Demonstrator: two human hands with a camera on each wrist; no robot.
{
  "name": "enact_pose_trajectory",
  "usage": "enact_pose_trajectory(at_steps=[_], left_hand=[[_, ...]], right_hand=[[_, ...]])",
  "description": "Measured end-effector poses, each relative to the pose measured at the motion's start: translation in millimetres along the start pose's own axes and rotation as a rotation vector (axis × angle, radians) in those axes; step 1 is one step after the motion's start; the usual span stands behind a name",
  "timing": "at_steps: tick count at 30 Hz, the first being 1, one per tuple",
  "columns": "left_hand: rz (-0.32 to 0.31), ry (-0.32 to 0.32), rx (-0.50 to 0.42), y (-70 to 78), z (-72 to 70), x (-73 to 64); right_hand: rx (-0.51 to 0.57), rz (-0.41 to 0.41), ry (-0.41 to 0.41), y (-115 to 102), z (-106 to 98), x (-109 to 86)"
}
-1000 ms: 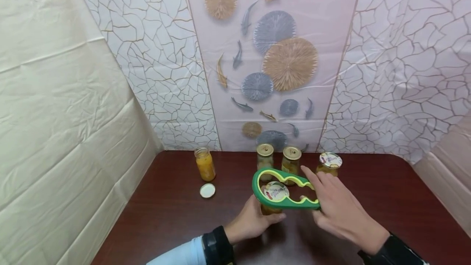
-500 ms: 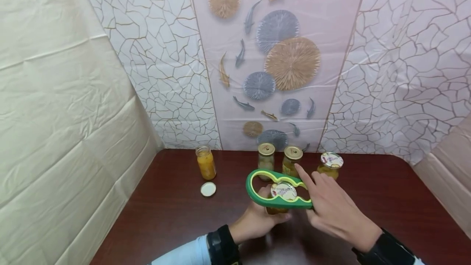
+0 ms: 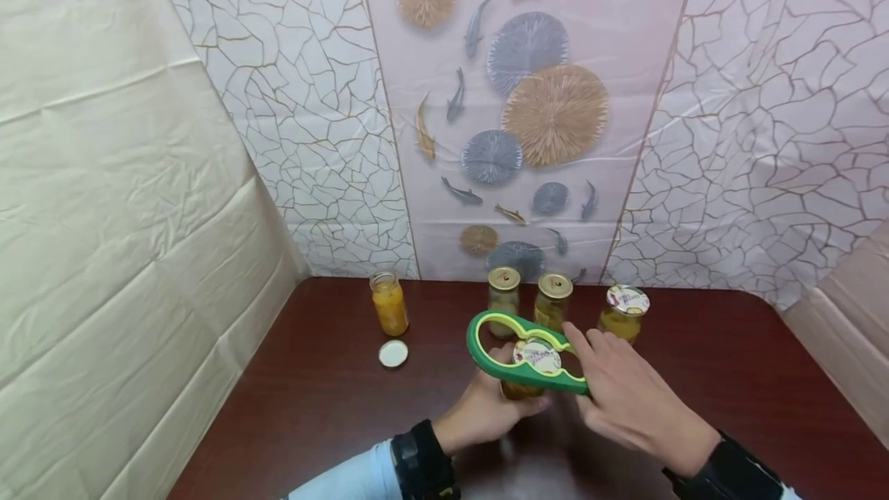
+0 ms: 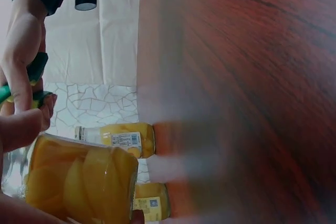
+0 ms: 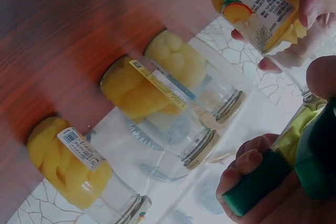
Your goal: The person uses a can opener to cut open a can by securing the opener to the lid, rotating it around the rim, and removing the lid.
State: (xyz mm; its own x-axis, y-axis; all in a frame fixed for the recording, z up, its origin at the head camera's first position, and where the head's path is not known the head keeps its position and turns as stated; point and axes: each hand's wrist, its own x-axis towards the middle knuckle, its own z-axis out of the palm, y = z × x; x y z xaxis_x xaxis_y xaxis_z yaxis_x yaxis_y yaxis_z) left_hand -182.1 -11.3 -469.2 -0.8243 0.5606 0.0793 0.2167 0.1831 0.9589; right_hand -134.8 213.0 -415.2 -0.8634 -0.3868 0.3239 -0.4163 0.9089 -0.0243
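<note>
A glass jar of yellow fruit pieces (image 4: 84,179) is gripped round its body by my left hand (image 3: 482,411), raised over the table. Its printed lid (image 3: 539,356) shows through the middle opening of a green jar opener (image 3: 549,382) with a scalloped yellow-green inner edge. My right hand (image 3: 635,400) holds the opener by its right end, fingers wrapped round the green grip (image 5: 257,182) in the right wrist view. The wider opening at the opener's left end lies beyond the lid.
Two gold-lidded jars (image 3: 503,295) (image 3: 553,299) stand at the back of the dark red table (image 3: 312,407), behind the opener. Right of them is a jar with a printed lid (image 3: 623,315). At back left stands a lidless jar (image 3: 390,307), a loose white lid (image 3: 393,354) before it.
The jar has shifted slightly right and the opener left, so the lid sits in the opener's middle opening instead of the wide left one. Lately the opener has tilted a little, its left end higher.
</note>
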Motion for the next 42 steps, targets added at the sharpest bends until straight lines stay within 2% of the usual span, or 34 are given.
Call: enact_pose_trajectory(at_steps=[5, 12, 17, 20, 25, 29, 32, 35, 42], left_hand=[[-0.042, -0.024, -0.04, 0.7, -3.4, 0.5], [-0.024, -0.069, -0.049, -1.0, -6.2, -1.0], [-0.047, -0.119, -0.086, -0.7, -8.4, -2.1], [-0.051, -0.127, -0.08, 0.5, -10.1, -2.3], [-0.013, -0.135, -0.061, 4.5, -12.7, -3.6], [0.032, -0.133, 0.006, 10.2, -15.9, -5.0], [0.032, -0.127, 0.072, 13.7, -18.1, -6.2], [0.008, -0.126, 0.096, 15.3, -19.9, -7.5], [0.02, -0.132, 0.126, 13.1, -21.1, -8.7]], right_hand=[[0.015, -0.002, -0.002, 1, 0, -1.5], [0.027, 0.0, 0.049, 2, 3, -6.7], [0.056, -0.014, 0.057, 4, 2, -8.1], [0.068, -0.027, 0.052, 6, 1, -6.4], [0.077, -0.037, 0.004, 4, -4, -3.6], [0.034, -0.036, -0.048, -1, -11, -2.4], [-0.002, -0.032, -0.084, -4, -16, -1.0], [-0.012, -0.024, -0.124, -6, -20, 0.6], [0.07, -0.006, -0.205, -7, -21, 1.4]])
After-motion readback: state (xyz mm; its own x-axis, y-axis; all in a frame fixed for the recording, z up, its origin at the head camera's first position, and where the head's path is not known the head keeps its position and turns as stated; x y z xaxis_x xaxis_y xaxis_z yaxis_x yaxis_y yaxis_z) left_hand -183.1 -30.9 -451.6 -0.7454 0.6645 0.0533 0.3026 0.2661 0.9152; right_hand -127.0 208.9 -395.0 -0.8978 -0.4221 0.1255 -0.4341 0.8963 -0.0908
